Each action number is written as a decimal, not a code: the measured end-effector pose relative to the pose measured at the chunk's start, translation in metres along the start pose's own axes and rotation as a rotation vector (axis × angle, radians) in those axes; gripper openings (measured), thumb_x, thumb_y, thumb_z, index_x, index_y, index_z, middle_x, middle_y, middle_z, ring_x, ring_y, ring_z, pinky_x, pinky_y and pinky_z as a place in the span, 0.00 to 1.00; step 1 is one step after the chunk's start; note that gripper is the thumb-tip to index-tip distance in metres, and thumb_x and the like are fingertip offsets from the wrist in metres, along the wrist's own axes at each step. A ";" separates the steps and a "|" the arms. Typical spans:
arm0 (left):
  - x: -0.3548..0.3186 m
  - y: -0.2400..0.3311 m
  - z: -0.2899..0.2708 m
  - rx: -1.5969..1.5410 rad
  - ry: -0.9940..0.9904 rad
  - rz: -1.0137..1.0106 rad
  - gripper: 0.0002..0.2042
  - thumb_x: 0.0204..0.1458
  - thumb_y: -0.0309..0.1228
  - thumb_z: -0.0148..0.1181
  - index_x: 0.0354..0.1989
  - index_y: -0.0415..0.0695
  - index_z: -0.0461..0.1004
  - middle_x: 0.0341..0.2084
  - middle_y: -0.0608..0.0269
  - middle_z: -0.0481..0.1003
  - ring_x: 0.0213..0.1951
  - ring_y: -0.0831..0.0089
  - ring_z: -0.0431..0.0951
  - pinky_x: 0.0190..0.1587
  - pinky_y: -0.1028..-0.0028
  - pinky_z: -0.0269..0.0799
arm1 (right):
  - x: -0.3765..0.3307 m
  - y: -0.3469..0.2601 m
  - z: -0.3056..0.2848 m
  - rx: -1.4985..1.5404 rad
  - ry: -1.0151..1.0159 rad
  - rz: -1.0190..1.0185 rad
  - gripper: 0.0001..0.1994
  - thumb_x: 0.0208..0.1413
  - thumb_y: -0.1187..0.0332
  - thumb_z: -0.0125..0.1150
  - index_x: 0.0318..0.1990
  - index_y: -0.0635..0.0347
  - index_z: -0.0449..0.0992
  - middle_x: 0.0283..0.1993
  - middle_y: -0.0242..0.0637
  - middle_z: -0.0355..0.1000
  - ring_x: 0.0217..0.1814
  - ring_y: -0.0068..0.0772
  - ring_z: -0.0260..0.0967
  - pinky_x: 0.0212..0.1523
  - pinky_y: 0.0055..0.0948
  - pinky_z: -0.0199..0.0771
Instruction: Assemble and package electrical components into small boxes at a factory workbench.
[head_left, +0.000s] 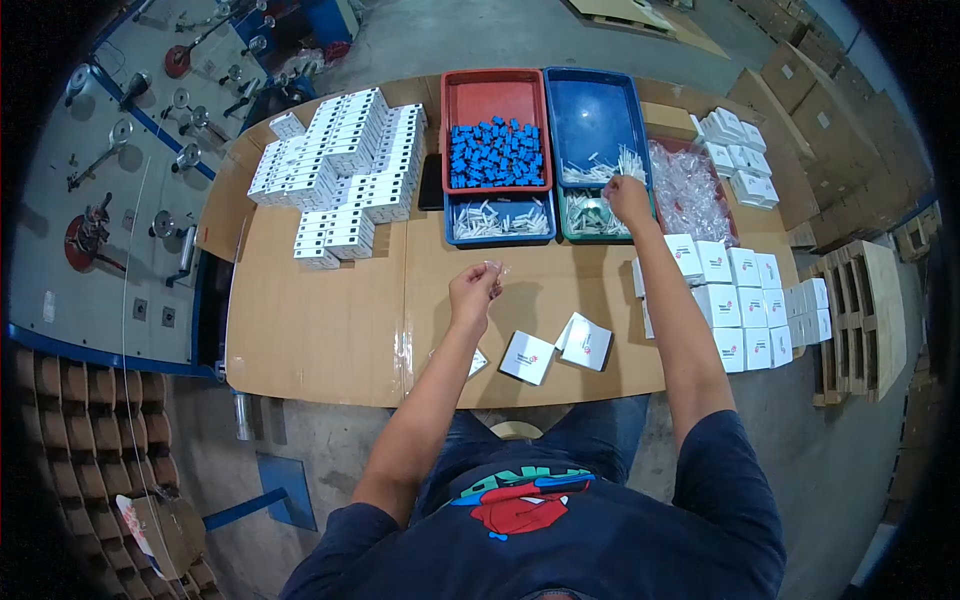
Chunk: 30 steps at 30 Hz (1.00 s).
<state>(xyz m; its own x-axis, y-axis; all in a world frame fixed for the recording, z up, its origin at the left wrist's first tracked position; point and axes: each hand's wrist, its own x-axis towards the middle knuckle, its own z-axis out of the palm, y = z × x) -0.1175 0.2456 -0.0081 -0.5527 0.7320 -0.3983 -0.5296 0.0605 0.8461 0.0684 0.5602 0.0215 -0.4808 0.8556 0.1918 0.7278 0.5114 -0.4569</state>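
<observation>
My left hand is raised over the cardboard tabletop, its fingers pinching a small clear plastic bag. My right hand reaches to the front edge of a large blue tray, where small white plastic sticks lie. Its fingers are pressed together; what they hold is too small to make out. Under that hand sits a green tray with more white pieces. Between my forearms lie a white box and another white box with a flap standing out.
A red tray holds blue parts; below it a blue tray holds white pieces. Clear bags fill a red tray at right. White boxes are stacked at left and right. A wooden pallet stands beyond.
</observation>
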 end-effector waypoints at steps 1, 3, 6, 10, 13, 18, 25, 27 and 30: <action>-0.004 0.002 0.006 0.030 0.024 0.007 0.06 0.58 0.31 0.65 0.38 0.42 0.78 0.30 0.69 0.77 0.29 0.82 0.74 0.32 0.78 0.72 | 0.001 0.006 0.000 -0.006 0.008 -0.003 0.06 0.51 0.69 0.62 0.34 0.56 0.83 0.36 0.50 0.79 0.42 0.54 0.77 0.43 0.46 0.76; -0.008 0.006 0.011 0.062 0.049 0.017 0.06 0.59 0.31 0.64 0.37 0.42 0.79 0.29 0.69 0.77 0.27 0.83 0.73 0.31 0.78 0.72 | 0.001 0.012 0.002 -0.010 0.017 -0.008 0.06 0.51 0.69 0.62 0.34 0.57 0.82 0.36 0.50 0.79 0.43 0.55 0.77 0.44 0.45 0.76; -0.010 0.007 0.009 0.203 0.041 0.143 0.08 0.61 0.33 0.61 0.35 0.41 0.80 0.29 0.69 0.77 0.26 0.84 0.71 0.30 0.79 0.71 | -0.001 0.008 0.002 -0.013 0.052 -0.049 0.06 0.53 0.70 0.61 0.36 0.57 0.83 0.37 0.49 0.79 0.43 0.54 0.77 0.45 0.45 0.76; 0.000 0.002 -0.003 0.365 0.074 0.250 0.12 0.64 0.32 0.54 0.36 0.37 0.79 0.29 0.66 0.79 0.24 0.82 0.71 0.28 0.78 0.68 | -0.007 -0.009 -0.005 0.002 -0.006 -0.004 0.08 0.55 0.70 0.59 0.39 0.56 0.83 0.38 0.50 0.79 0.44 0.54 0.77 0.46 0.47 0.76; 0.016 -0.008 -0.009 0.426 0.127 0.295 0.13 0.64 0.32 0.52 0.37 0.36 0.79 0.29 0.62 0.79 0.28 0.78 0.73 0.32 0.75 0.70 | -0.005 0.001 -0.001 0.026 0.015 -0.047 0.07 0.55 0.72 0.59 0.39 0.57 0.82 0.39 0.51 0.79 0.44 0.55 0.77 0.47 0.47 0.76; 0.029 -0.013 -0.006 0.448 0.129 0.329 0.11 0.64 0.35 0.55 0.40 0.39 0.78 0.23 0.69 0.74 0.22 0.83 0.68 0.23 0.80 0.62 | -0.003 0.018 0.006 0.108 0.093 -0.134 0.07 0.53 0.73 0.59 0.38 0.61 0.81 0.39 0.52 0.78 0.44 0.56 0.77 0.46 0.46 0.76; 0.027 -0.013 -0.004 0.452 0.110 0.328 0.09 0.61 0.34 0.60 0.41 0.40 0.77 0.34 0.65 0.76 0.30 0.81 0.74 0.30 0.79 0.70 | -0.007 0.006 -0.008 0.097 0.026 -0.069 0.07 0.53 0.73 0.59 0.37 0.62 0.81 0.37 0.53 0.78 0.43 0.57 0.76 0.45 0.45 0.76; 0.024 -0.008 -0.001 0.440 0.076 0.259 0.09 0.61 0.33 0.60 0.42 0.40 0.76 0.36 0.63 0.77 0.32 0.79 0.76 0.32 0.78 0.73 | -0.008 0.002 -0.012 0.097 -0.004 -0.027 0.07 0.52 0.73 0.59 0.37 0.62 0.81 0.37 0.53 0.78 0.43 0.57 0.76 0.45 0.45 0.76; 0.010 0.003 0.010 0.138 0.018 0.101 0.08 0.62 0.33 0.59 0.43 0.41 0.74 0.38 0.61 0.78 0.34 0.74 0.79 0.36 0.74 0.78 | -0.014 -0.006 -0.016 0.172 0.176 -0.059 0.08 0.55 0.70 0.57 0.36 0.63 0.81 0.38 0.53 0.78 0.44 0.54 0.77 0.46 0.44 0.75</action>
<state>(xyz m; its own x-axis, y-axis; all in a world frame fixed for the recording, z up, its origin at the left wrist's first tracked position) -0.1179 0.2594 -0.0060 -0.6108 0.7271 -0.3135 -0.3778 0.0804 0.9224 0.0785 0.5465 0.0358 -0.4169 0.8330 0.3637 0.5996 0.5528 -0.5787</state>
